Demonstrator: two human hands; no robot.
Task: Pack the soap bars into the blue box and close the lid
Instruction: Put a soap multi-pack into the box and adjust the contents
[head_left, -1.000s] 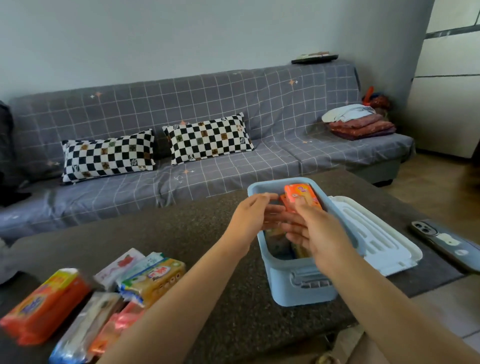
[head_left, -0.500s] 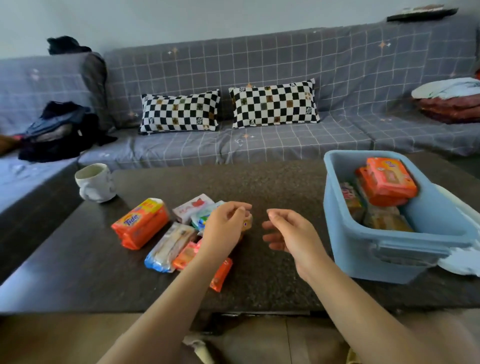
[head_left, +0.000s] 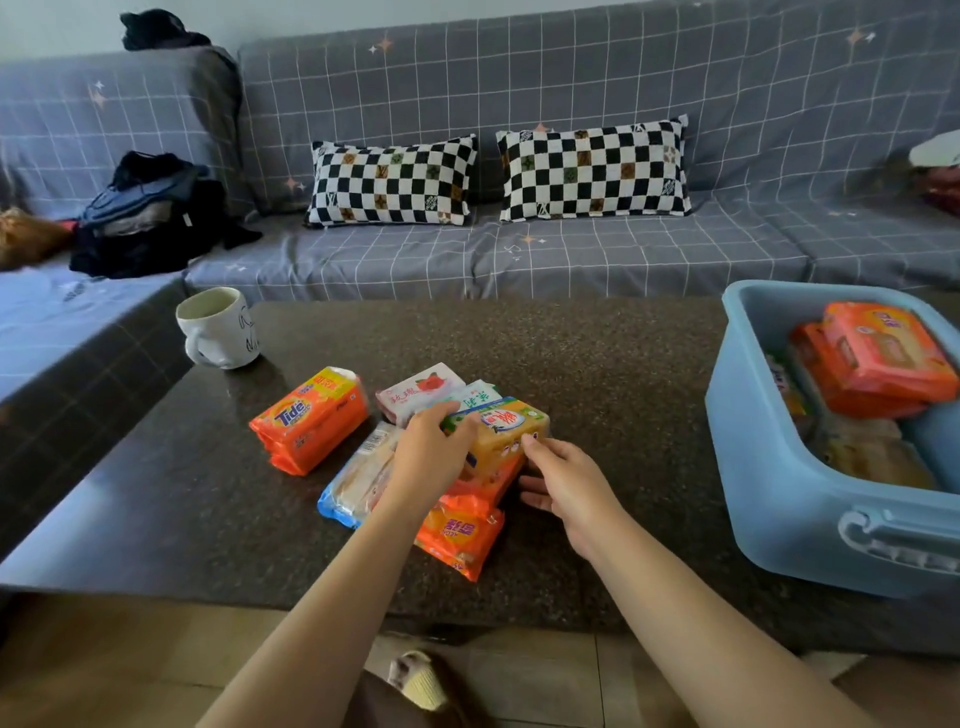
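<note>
A: Where are our hands?

B: Our left hand (head_left: 428, 457) lies over the heap of soap bars on the dark speckled table (head_left: 597, 374), fingers curled around the near end of the yellow soap bar (head_left: 506, 434). Our right hand (head_left: 563, 480) comes in from the other side, its forefinger touching that bar's edge, the other fingers loosely spread and holding nothing.

A: And the rest of the soap?

B: Just left of our left hand sits the orange Tide pack (head_left: 311, 418). Under our left wrist is a clear-wrapped bar with blue ends (head_left: 353, 480). Beyond our fingertips lie a pink rose-printed bar (head_left: 415, 389) and a white-and-green one (head_left: 480, 395). Beneath the yellow bar, between our hands, are orange wrapped bars (head_left: 460, 532).

A: The box?

B: The blue box (head_left: 779, 493) stands well to the right of our right hand, open, with orange soap packs (head_left: 878, 358) leaning inside; below them are more bars, though we can't quite make them out.

A: Anything else?

B: A white mug (head_left: 221, 330) far beyond our left hand.
</note>
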